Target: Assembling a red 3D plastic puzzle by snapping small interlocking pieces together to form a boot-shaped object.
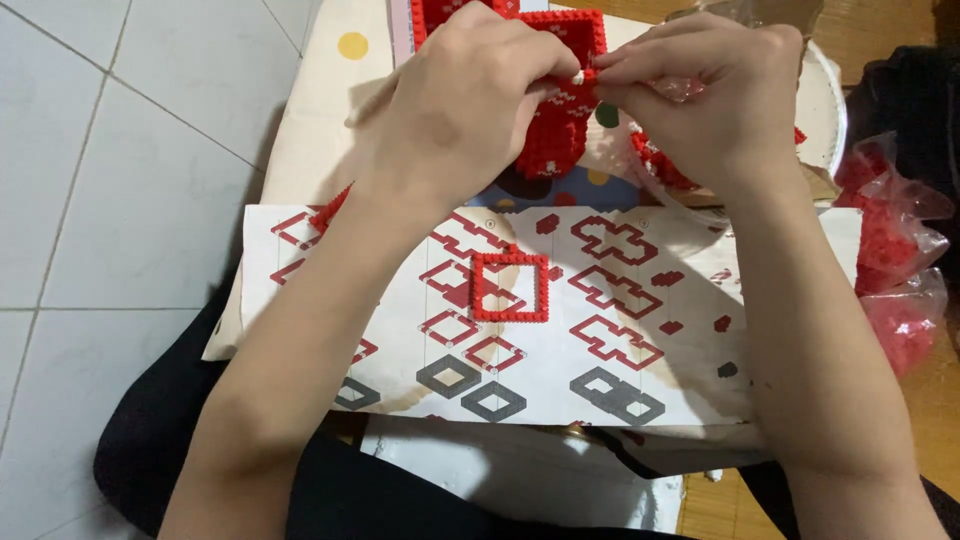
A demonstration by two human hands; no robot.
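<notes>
Both hands meet over the red brick model (556,130) at the desk's (310,150) far edge; left hand (470,100) and right hand (710,95) fingers pinch narrowly on it.

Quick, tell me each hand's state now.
Left hand: closed, pinching the red brick build.
Right hand: closed, fingertips on the same build.

Even, soft indoor light, moderately bright. Faint shadows under both forearms on the printed sheet (560,330). Mild sheen on floor tiles (130,150). Slight softness at the fingertips; right edge dimmer, no strong glare.
</notes>
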